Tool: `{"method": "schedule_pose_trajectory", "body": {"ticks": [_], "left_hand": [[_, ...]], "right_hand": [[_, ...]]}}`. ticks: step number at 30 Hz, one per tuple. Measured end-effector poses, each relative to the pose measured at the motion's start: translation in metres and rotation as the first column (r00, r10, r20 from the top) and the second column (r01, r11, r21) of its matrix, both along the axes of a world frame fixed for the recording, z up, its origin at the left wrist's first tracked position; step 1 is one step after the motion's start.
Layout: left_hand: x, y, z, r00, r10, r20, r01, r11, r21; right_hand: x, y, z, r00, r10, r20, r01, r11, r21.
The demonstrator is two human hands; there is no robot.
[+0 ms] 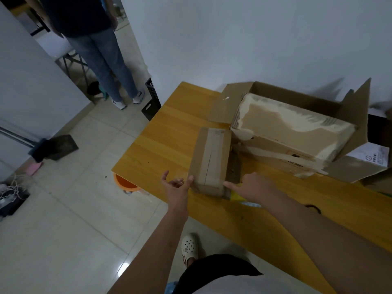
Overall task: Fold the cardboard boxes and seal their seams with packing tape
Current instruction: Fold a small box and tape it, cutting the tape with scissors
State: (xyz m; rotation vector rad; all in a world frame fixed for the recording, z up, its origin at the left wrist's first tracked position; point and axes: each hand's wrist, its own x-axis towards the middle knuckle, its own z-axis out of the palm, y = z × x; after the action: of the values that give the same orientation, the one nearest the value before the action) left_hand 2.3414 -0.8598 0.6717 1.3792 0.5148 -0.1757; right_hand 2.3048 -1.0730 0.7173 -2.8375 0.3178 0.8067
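Note:
A small closed cardboard box lies on the yellow wooden table, a strip of tape running along its top seam. My left hand is at the box's near left corner, thumb touching the cardboard, fingers loosely spread. My right hand is at the near right corner, one finger stretched out against the box. Behind stands a large open cardboard box with a torn, worn box lying inside it.
A person in jeans stands at the back left by a doorway. A black crate leans at the table's far corner. An orange bucket sits under the table's edge. Dark bags and cables lie on the tiled floor.

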Motion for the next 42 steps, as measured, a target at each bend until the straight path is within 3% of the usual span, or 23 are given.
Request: {"method": "schedule_pose_trajectory", "body": {"ticks": [15,18,21,23,24,26,28,29,32,35,38,40,42], "left_hand": [[0.055,0.039,-0.001,0.979,-0.194,-0.055,0.201,0.946,0.252],[0.057,0.048,0.0,0.946,-0.314,-0.074,0.311,0.826,0.47],[0.062,0.059,0.008,0.934,-0.316,-0.167,0.351,0.718,0.601],[0.054,0.064,0.014,0.936,-0.352,-0.025,0.241,0.585,0.774],[0.046,0.062,0.018,0.889,-0.444,0.109,0.149,0.508,0.848],[0.025,0.048,0.022,0.658,-0.713,0.242,0.096,0.398,0.912],[0.007,0.032,0.006,0.418,-0.894,0.16,0.16,0.246,0.956],[0.0,0.026,-0.003,0.384,-0.916,0.113,0.203,0.204,0.958],[-0.013,0.016,-0.021,0.414,-0.908,0.064,0.243,0.178,0.954],[-0.015,0.013,-0.023,0.431,-0.903,-0.003,0.212,0.098,0.972],[-0.012,0.009,-0.017,0.478,-0.876,-0.065,0.197,0.035,0.98],[-0.013,0.005,-0.012,0.515,-0.854,-0.074,0.199,0.035,0.979],[-0.016,-0.001,-0.01,0.561,-0.826,-0.054,0.186,0.062,0.981]], "right_hand": [[0.031,0.042,-0.016,0.991,-0.044,-0.126,0.05,0.998,0.041],[0.031,0.042,-0.021,0.991,-0.033,-0.129,0.036,0.999,0.019],[0.031,0.044,-0.021,0.989,-0.04,-0.141,0.041,0.999,0.008],[0.032,0.044,-0.022,0.987,-0.048,-0.156,0.05,0.999,0.01],[0.032,0.044,-0.022,0.984,-0.061,-0.165,0.064,0.998,0.018],[0.034,0.045,-0.023,0.982,-0.086,-0.168,0.092,0.995,0.029],[0.035,0.044,-0.023,0.985,-0.079,-0.152,0.081,0.997,0.005],[0.035,0.044,-0.022,0.987,-0.075,-0.143,0.075,0.997,-0.001],[0.035,0.043,-0.024,0.985,-0.123,-0.124,0.132,0.989,0.073],[0.028,0.037,-0.029,0.983,-0.154,-0.102,0.175,0.951,0.254],[0.009,0.02,-0.029,0.949,-0.299,0.096,0.227,0.864,0.449],[-0.014,-0.006,-0.037,0.894,-0.397,0.21,0.265,0.844,0.466],[-0.046,-0.041,-0.054,0.883,-0.429,0.193,0.339,0.865,0.37]]}}
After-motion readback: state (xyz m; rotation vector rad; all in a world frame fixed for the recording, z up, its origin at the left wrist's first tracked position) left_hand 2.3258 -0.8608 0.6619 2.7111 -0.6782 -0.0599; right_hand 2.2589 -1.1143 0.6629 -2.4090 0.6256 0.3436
